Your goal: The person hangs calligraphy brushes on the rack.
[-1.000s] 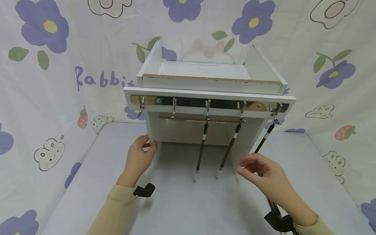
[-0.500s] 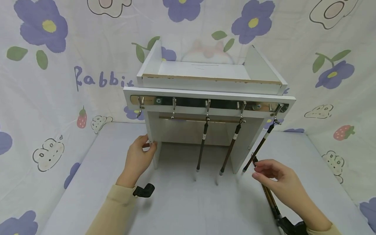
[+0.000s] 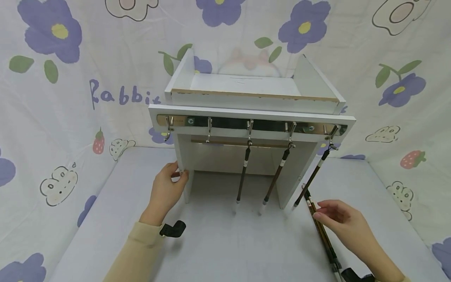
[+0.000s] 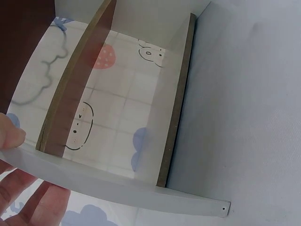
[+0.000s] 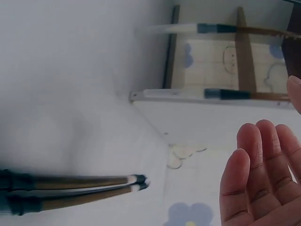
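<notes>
A white wooden rack stands on the white table, with a metal hook strip along its front. Three calligraphy brushes hang tip-down from its hooks: the middle-hook brush, the brush right of it and the rightmost brush. My left hand grips the rack's left side panel, thumb on one face and fingers on the other. To the right, my right hand holds nothing, its fingers loosely bent. Beside it a pair of brushes lies on the table, handle ends toward the rack.
The far-left hook and the second hook bear nothing. Behind the rack hangs a patterned cloth with flowers and rabbits. White table surface lies before the rack, and a black wrist mount sits on the left wrist.
My right hand has moved right and down, away from the rightmost hanging brush, toward the brushes on the table. That brush's lower end now shows. My left hand has stayed on the panel.
</notes>
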### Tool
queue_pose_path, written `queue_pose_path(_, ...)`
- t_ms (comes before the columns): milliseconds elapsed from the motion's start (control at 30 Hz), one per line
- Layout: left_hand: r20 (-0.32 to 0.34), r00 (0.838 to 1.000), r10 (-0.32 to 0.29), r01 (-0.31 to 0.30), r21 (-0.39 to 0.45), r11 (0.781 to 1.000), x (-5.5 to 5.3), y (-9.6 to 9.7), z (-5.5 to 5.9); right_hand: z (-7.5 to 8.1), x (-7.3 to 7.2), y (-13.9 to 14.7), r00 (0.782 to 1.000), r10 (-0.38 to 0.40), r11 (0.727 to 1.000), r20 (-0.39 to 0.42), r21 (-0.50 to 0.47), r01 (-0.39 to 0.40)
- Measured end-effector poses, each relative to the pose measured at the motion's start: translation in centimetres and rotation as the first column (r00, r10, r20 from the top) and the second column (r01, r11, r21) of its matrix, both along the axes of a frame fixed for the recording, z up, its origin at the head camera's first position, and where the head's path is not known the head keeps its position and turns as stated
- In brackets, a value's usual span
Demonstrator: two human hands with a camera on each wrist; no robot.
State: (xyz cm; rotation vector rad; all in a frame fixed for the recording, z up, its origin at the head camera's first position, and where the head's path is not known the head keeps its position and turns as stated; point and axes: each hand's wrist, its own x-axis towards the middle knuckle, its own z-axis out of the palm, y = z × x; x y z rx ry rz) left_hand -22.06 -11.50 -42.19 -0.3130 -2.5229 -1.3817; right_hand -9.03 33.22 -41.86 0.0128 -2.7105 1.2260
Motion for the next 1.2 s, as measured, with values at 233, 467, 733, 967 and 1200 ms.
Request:
queue_pose_path(233, -0.012, 1.000, 0.000, 0.000, 0.000, 1.000, 0.0, 0.0, -0.1, -1.4, 0.0, 1.5, 0.992, -0.067, 0.996, 0.108, -0.046, 0.073)
queue_pose_path(467, -0.010, 1.000, 0.005, -0.005, -0.002, 1.000, 0.1, 0.0, -0.1, -3.1, -0.6, 2.5, 0.936, -0.137, 0.979, 0.324, -0.103, 0.178)
queue_pose_path(733, -0.010, 1.000, 0.005, -0.005, -0.003, 1.000, 0.1, 0.0, 0.0, -4.5, -0.5, 3.4, 0.892, -0.177, 0.967, 0.415, -0.093, 0.235)
queue_pose_path(967, -0.011, 1.000, 0.001, -0.001, 0.000, 1.000, 0.1, 0.0, 0.0, -5.5, -0.7, 3.9, 0.884, -0.168, 0.961, 0.436, -0.128, 0.246)
queue_pose_path(1200, -0.008, 1.000, -0.002, 0.002, 0.004, 1.000, 0.2, 0.0, 0.0, -6.5, -1.2, 4.6, 0.869, -0.153, 0.965, 0.470, -0.118, 0.234)
